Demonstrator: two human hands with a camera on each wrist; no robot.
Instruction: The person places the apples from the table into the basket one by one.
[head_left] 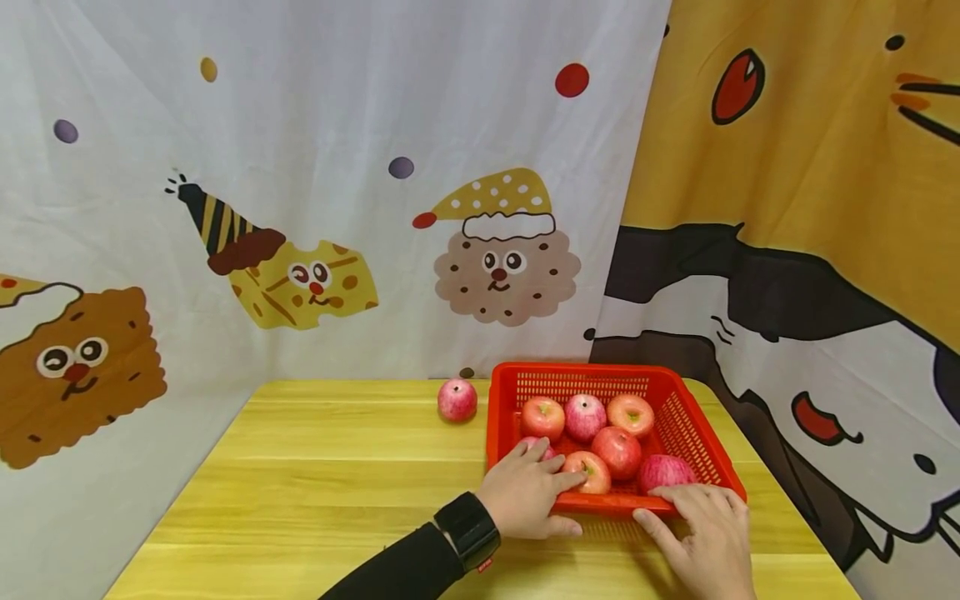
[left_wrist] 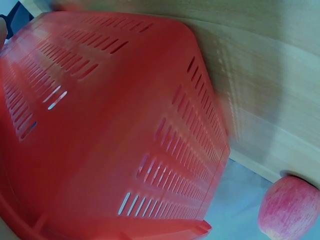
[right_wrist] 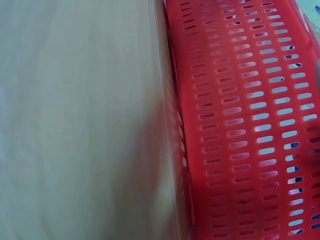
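A red plastic basket (head_left: 600, 502) with slotted walls stands on the table and holds several red and pink apples (head_left: 617, 453). My left hand (head_left: 522, 492) lies across the front left part of its rim, fingers spread over the apples inside and thumb in front of the wall. At the front right, my right hand (head_left: 708, 529) grips the rim, fingertips over the edge and thumb outside. The left wrist view shows the basket's outer wall (left_wrist: 115, 120) close up. In the right wrist view, the slotted wall (right_wrist: 240, 165) rises beside the wood.
One apple (head_left: 457, 400) sits outside the basket, left of it near the table's back edge. Wooden table (head_left: 322, 483) extends to the left. Printed curtains (head_left: 337, 125) hang behind and along the right side, close to the basket.
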